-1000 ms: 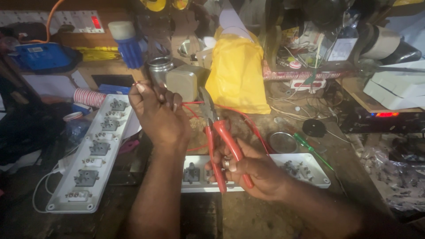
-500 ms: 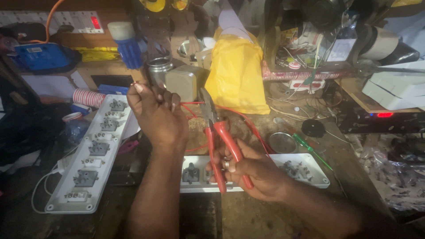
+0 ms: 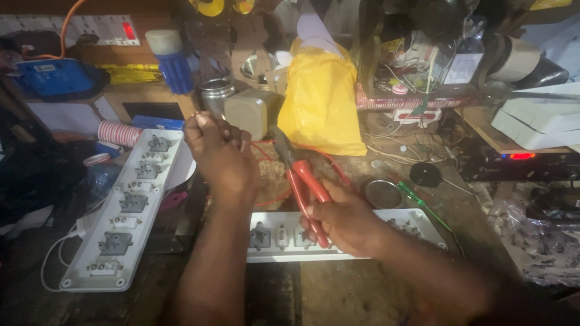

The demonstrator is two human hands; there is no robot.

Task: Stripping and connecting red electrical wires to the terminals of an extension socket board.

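Observation:
My left hand (image 3: 220, 154) is raised over the workbench, fingers pinched on the end of a thin red wire (image 3: 269, 150) that trails down across the bench. My right hand (image 3: 344, 217) grips red-handled pliers (image 3: 302, 178), jaws pointing up toward the left hand. Under the right hand lies an opened white extension board (image 3: 417, 223) with its sockets showing. A second, longer opened extension board (image 3: 130, 205) lies at the left, slanted along the bench.
A yellow plastic bag (image 3: 320, 102) stands behind the hands. A beige box (image 3: 251, 111) and a metal can (image 3: 214, 93) sit beside it. A green screwdriver (image 3: 423, 202), a round tin lid (image 3: 382, 194), a blue box (image 3: 54, 78) and tangled wires crowd the bench.
My left hand has shifted slightly with the wire end; the right hand and pliers stay almost where they were.

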